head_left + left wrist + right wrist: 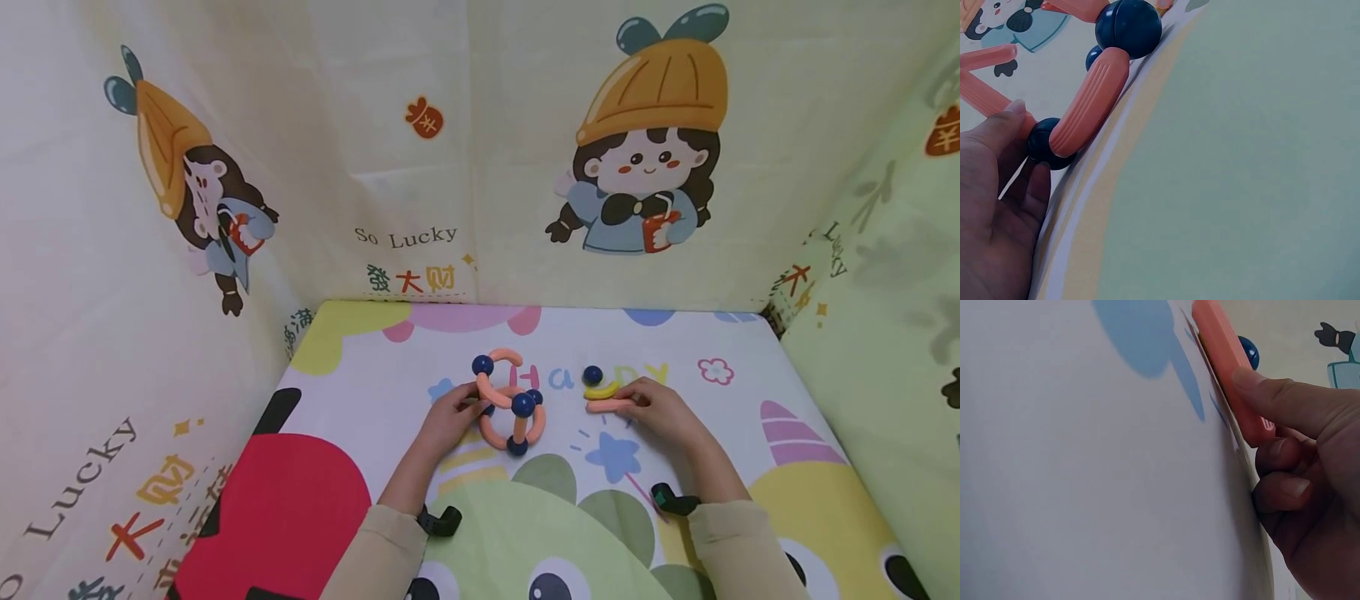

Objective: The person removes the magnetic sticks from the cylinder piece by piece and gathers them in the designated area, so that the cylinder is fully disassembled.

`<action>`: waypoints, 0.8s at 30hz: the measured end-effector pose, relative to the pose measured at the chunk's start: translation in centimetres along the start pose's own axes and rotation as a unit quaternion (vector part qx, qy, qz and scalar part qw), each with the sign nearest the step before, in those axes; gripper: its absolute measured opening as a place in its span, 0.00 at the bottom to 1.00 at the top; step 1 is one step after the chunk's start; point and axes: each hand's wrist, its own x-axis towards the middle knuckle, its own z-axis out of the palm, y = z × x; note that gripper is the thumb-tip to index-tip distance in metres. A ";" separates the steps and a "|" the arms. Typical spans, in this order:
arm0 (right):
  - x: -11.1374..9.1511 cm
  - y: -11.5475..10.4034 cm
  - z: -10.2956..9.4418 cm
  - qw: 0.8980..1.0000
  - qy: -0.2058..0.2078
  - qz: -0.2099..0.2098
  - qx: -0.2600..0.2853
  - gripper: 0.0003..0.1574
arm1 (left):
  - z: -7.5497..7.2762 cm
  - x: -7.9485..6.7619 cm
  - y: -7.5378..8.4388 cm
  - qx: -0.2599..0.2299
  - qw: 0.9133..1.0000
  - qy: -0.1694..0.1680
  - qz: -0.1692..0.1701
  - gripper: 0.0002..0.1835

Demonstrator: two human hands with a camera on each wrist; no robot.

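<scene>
A framework of curved salmon-pink rods (491, 393) joined by navy balls (522, 405) stands on the table left of centre. At its left side my left hand (447, 417) pinches it beside a navy ball (1041, 140), thumb above and fingers below. To the right, my right hand (663, 410) holds a salmon-pink rod (609, 406) by its right end, between thumb and fingers. In the right wrist view, that rod (1229, 365) slants upward from the fingers. A yellow curved rod (602, 391) and a loose navy ball (592, 375) lie just behind it.
The tabletop (420, 367) carries a printed cartoon cover with letters and a green dinosaur figure. A patterned cloth wall (510, 208) rises at the back, with others on both sides. Dark wrist devices (442, 522) sit on both wrists.
</scene>
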 end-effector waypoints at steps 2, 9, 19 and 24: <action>0.0 0.0 0.0 1.000 0.001 -0.001 0.001 0.16 | 0.0 0.0 0.0 -0.002 1.000 0.000 0.000 0.28; 0.0 -0.2 -0.1 1.000 -0.001 0.004 -0.002 0.16 | 0.1 0.1 -0.1 -0.002 1.000 0.001 0.000 0.27; 0.6 -2.6 -0.4 1.000 0.025 0.001 0.007 0.16 | 0.2 0.2 -0.2 0.002 1.000 0.002 0.006 0.25; 1.6 -5.2 0.2 0.999 0.005 0.000 0.036 0.18 | 0.1 0.3 -0.3 0.003 1.000 0.006 0.003 0.25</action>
